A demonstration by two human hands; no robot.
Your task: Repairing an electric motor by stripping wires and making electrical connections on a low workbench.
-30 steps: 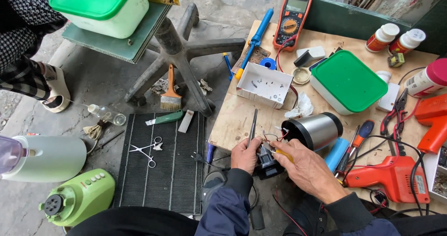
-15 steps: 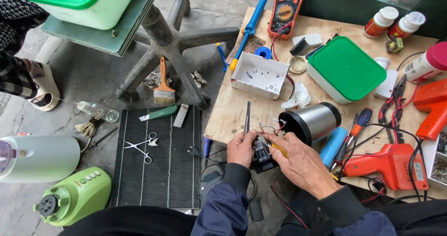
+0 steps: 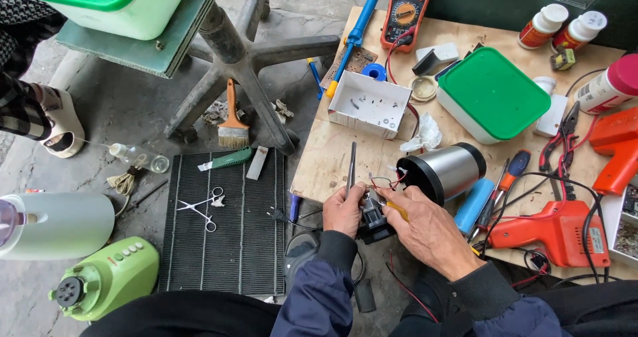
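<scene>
Both hands pinch a small black motor part at the near edge of the board.

Left hand (image 3: 345, 211) clamps the black part (image 3: 373, 219) from the side, a thin metal tool rising from its fingers; right hand (image 3: 428, 227) closes on the other side, a yellow-handled tool (image 3: 397, 209) under its fingers. Thin wires (image 3: 385, 179) run to the steel cylinder (image 3: 442, 171) just beyond. A hard tug could, I'd guess, snap those wires, or the part could drop off the wooden board (image 3: 332, 157).
</scene>
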